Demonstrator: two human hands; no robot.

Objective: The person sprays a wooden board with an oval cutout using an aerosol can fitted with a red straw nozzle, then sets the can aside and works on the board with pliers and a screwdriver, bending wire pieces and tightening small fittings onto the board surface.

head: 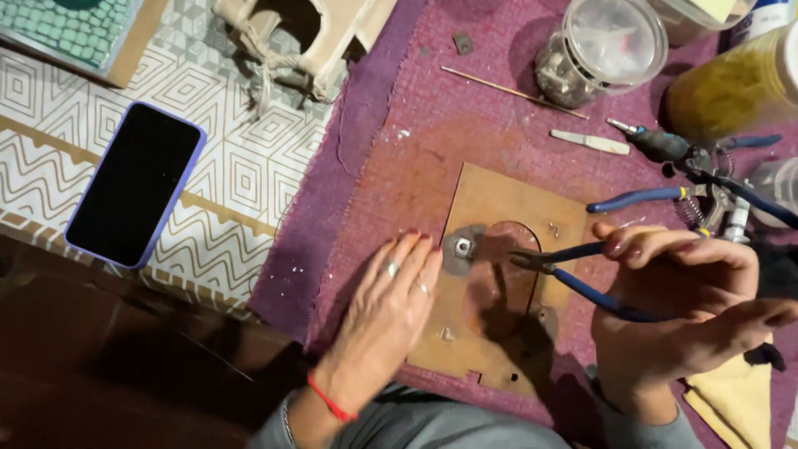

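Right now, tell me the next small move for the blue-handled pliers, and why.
Probably ease the blue-handled pliers in the right hand leftward to the small silver nut. Their tips hang over the arched opening of the thin wooden panel, just short of the nut, while the left hand lies flat pinning the panel's edge.

The right hand (690,308) covers the middle of the blue pliers' (582,278) handles. The left hand (391,308) hides the wooden board's (499,208) left edge. The yellow jar (740,83) and yellow cloth (740,399) run off the frame (right side), and the clear tub's (598,50) contents are perhaps small metal parts.
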